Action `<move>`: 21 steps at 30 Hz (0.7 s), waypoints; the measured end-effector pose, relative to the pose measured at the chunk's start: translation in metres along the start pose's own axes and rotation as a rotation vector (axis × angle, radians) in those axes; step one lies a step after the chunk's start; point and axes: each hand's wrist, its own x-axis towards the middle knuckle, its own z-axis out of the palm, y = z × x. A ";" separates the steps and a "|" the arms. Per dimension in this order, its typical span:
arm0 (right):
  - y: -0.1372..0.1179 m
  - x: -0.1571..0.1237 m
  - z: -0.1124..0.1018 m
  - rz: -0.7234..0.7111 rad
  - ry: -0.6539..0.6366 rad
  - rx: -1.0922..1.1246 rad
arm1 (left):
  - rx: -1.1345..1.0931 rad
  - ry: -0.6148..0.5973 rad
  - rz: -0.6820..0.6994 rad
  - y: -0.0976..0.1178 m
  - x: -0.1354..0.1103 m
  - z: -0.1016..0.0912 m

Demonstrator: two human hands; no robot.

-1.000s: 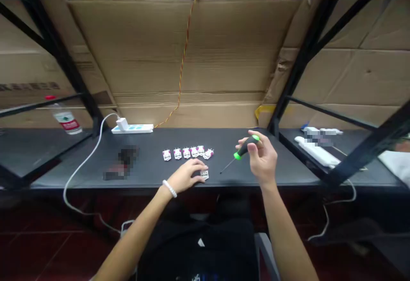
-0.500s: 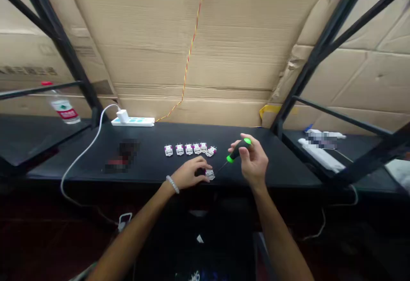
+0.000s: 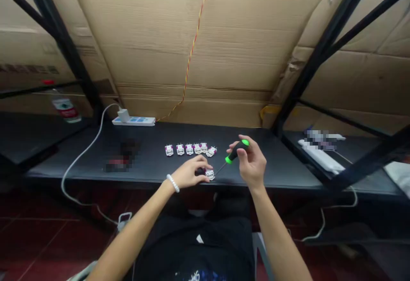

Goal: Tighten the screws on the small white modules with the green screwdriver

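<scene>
My left hand (image 3: 188, 174), with a white beaded bracelet (image 3: 173, 183) on its wrist, rests on the black tabletop (image 3: 282, 161). Its fingertips press on a small white terminal connector (image 3: 209, 175). My right hand (image 3: 251, 161) grips a screwdriver (image 3: 236, 151) with a black-and-green handle. The thin shaft slants down-left, its tip close beside that connector. Several similar white connectors with magenta parts (image 3: 188, 149) stand in a row farther back, out of reach of the tip.
A blurred dark object (image 3: 123, 159) lies left on the table. Behind it are a white power strip (image 3: 133, 121) with a plug and a white cable (image 3: 81, 161). Cardboard sheets (image 3: 192, 50) and black shelf posts (image 3: 307, 63) surround the table. A plastic bottle (image 3: 65, 109) stands left.
The screwdriver tip has come down and left, nearer the connector under my left fingers. The view has tilted upward, so the table sits lower in the picture.
</scene>
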 end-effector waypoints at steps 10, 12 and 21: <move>-0.001 -0.001 0.001 -0.009 -0.002 0.000 | 0.003 -0.013 0.003 0.003 0.000 -0.001; -0.001 -0.001 0.002 -0.006 0.005 0.000 | 0.005 -0.017 0.004 0.002 0.000 -0.001; -0.001 -0.002 0.002 0.011 0.001 -0.029 | 0.005 -0.014 0.000 0.003 0.001 -0.001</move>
